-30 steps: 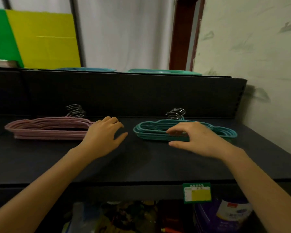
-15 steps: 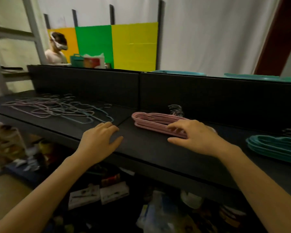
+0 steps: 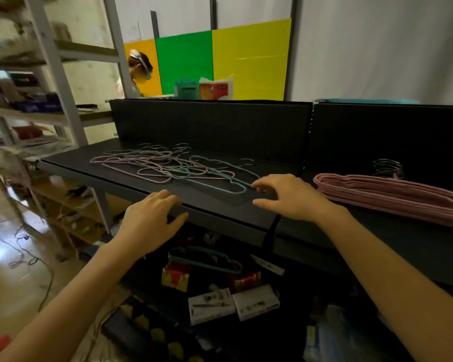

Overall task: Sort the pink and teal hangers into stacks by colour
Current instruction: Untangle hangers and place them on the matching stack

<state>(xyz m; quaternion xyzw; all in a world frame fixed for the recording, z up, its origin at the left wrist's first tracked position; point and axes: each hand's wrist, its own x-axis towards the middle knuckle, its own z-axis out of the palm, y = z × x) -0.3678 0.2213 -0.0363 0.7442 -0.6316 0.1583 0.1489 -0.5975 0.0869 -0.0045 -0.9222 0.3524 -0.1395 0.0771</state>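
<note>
A tangled pile of loose pink and teal hangers (image 3: 168,167) lies on the black shelf (image 3: 220,205) at centre left. A neat stack of pink hangers (image 3: 392,194) sits on the shelf to the right. My right hand (image 3: 288,197) hovers over the shelf with fingers spread, its fingertips at the right end of a teal hanger (image 3: 228,185) in the pile; it holds nothing. My left hand (image 3: 152,220) is at the shelf's front edge, fingers relaxed and empty. The teal stack is out of view.
A black back panel (image 3: 209,124) rises behind the shelf. Below the shelf lie a teal hanger (image 3: 207,259), boxes (image 3: 233,304) and packets. Metal shelving (image 3: 50,82) stands at left. Another person (image 3: 139,71) stands behind the panel, near coloured boards.
The view has swung left: the teal stack has gone out of frame, the pink stack is at the right and the loose pile is central. Both hands moved left with it, empty.
</note>
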